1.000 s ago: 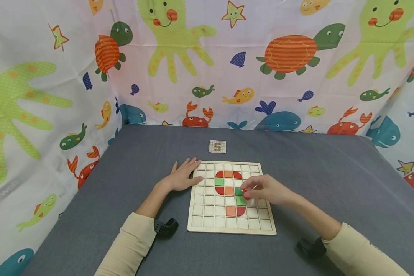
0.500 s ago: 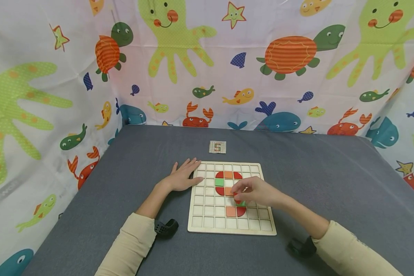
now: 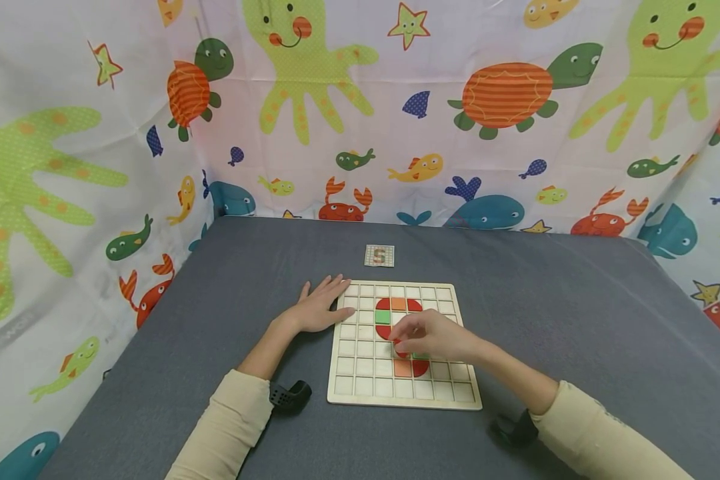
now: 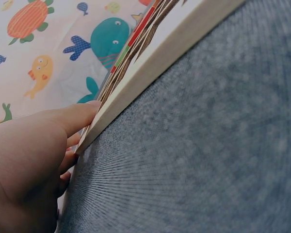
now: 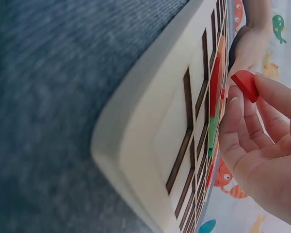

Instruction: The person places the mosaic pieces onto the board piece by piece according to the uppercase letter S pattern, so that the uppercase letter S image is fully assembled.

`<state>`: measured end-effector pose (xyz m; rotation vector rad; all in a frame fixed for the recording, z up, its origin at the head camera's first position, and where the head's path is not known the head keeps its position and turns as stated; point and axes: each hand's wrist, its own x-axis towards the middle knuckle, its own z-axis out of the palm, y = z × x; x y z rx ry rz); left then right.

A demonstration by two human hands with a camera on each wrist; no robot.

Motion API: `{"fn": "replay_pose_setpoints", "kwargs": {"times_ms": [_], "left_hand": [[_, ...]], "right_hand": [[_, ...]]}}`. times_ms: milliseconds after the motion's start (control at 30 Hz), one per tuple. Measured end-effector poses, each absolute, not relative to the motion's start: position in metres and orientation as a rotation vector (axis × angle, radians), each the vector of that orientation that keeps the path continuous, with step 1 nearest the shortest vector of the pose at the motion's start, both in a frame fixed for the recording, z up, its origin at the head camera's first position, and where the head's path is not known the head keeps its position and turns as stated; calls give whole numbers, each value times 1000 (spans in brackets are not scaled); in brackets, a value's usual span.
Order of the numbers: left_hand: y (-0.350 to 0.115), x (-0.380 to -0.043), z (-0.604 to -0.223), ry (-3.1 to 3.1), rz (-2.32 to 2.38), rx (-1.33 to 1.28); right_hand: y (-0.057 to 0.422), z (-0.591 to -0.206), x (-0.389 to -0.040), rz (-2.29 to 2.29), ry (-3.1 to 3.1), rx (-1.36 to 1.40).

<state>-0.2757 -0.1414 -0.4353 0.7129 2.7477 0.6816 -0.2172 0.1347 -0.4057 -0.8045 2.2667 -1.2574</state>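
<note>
A wooden grid board [image 3: 354,385] lies on the grey cloth. Red rounded pieces, orange squares [image 3: 403,369] and green pieces [image 3: 383,317] sit in some of its cells. My right hand [image 3: 435,337] holds a red round-edged piece [image 5: 246,85] between thumb and fingers, over the middle of the board. It hides several cells from the head camera. My left hand [image 3: 318,311] rests at the board's upper left edge, its thumb [image 4: 82,115] over the rim and its fingers extended.
Behind the board lies a small card [image 3: 379,255] with a printed grid and coloured pattern. A curtain [image 3: 312,167] printed with sea animals hangs around the back and sides of the grey table surface [image 3: 264,253]. Dark straps sit at both wrists.
My right hand has moved left across the board with the red piece, from the right-hand green pieces to the middle columns. My left hand and the board stay where they were.
</note>
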Motion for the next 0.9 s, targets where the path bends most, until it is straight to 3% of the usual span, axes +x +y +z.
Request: {"fn": "replay_pose_setpoints", "kwargs": {"times_ms": [900], "left_hand": [[-141, -274, -433, 2765, 664, 709]], "right_hand": [[106, -409, -214, -1142, 2249, -1009]]}}
